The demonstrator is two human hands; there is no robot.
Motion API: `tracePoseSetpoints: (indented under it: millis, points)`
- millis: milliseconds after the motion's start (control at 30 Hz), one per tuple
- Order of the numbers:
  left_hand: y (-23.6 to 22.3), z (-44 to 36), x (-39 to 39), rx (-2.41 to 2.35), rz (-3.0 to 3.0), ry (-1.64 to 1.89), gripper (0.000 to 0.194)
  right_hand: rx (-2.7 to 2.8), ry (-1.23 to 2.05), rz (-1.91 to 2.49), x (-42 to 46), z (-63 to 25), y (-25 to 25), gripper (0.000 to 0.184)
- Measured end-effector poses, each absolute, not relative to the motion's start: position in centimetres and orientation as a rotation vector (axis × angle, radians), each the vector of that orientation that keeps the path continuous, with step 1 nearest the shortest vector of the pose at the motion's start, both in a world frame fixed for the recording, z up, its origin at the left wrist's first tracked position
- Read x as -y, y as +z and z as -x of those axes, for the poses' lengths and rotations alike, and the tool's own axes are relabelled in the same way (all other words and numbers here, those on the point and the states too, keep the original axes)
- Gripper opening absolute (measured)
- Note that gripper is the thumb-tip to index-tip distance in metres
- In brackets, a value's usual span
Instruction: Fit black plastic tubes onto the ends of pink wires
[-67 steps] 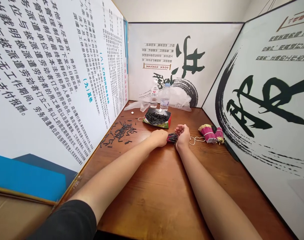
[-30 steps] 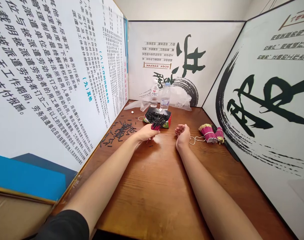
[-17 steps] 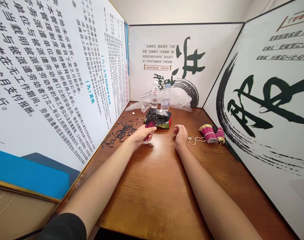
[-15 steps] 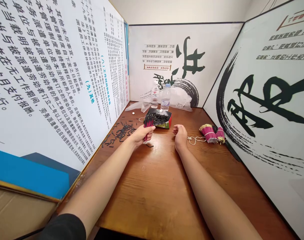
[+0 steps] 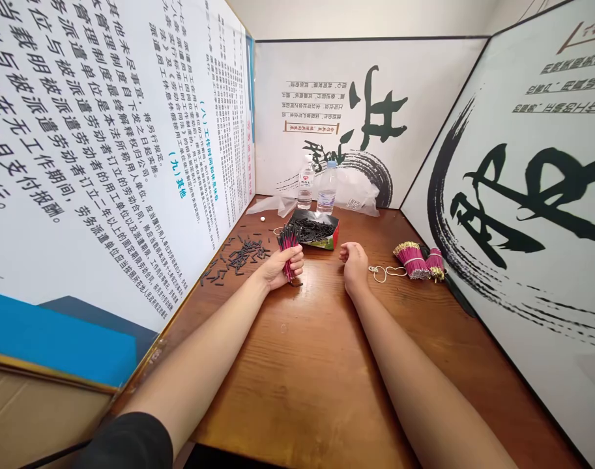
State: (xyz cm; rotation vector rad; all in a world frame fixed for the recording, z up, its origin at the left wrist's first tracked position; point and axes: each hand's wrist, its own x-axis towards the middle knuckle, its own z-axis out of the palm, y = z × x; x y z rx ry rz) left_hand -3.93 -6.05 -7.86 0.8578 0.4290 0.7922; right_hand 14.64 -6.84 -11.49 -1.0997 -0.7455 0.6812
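Observation:
My left hand (image 5: 281, 267) is closed round a bundle of thin magenta wires (image 5: 288, 254) with black sleeves on their upper ends. The bundle stands roughly upright over the table, just left of and in front of a small box (image 5: 330, 238) full of black tube pieces (image 5: 313, 230). My right hand (image 5: 354, 266) rests on its side on the table, fingers loosely curled and apart from the thumb, with nothing visible in it. A white looped cord (image 5: 388, 272) lies just right of it. Beyond the cord are two tied bundles of magenta wires (image 5: 414, 260) with gold-coloured tips.
Loose black tube pieces (image 5: 243, 254) lie scattered at the left. Two water bottles (image 5: 326, 189) and clear plastic bags (image 5: 358, 194) stand or lie at the back. Printed panels (image 5: 297, 65) wall the brown wooden table (image 5: 297, 365) on three sides.
My left hand has come away from my right hand, moving left with the wire bundle, which has turned from lying sideways to upright. My right hand has stayed nearly in place.

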Motion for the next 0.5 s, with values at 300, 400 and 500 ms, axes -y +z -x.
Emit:
tracePoseSetpoints:
  millis: [300,400,500]
  points:
    - [-8.25,3.86,6.12,-0.401,-0.925,0.723,0.035,0.844,0.661,1.12,7.01,-14.32,-11.37,0.015]
    - [-8.23,3.89,6.17,-0.397,-0.91,0.728,0.031,0.858,0.666,1.134,7.13,-14.31,-11.3,0.013]
    - [-8.29,3.9,6.16,-0.387,-0.904,0.732,0.029,0.876,0.666,1.152,7.21,-14.33,-11.23,0.013]
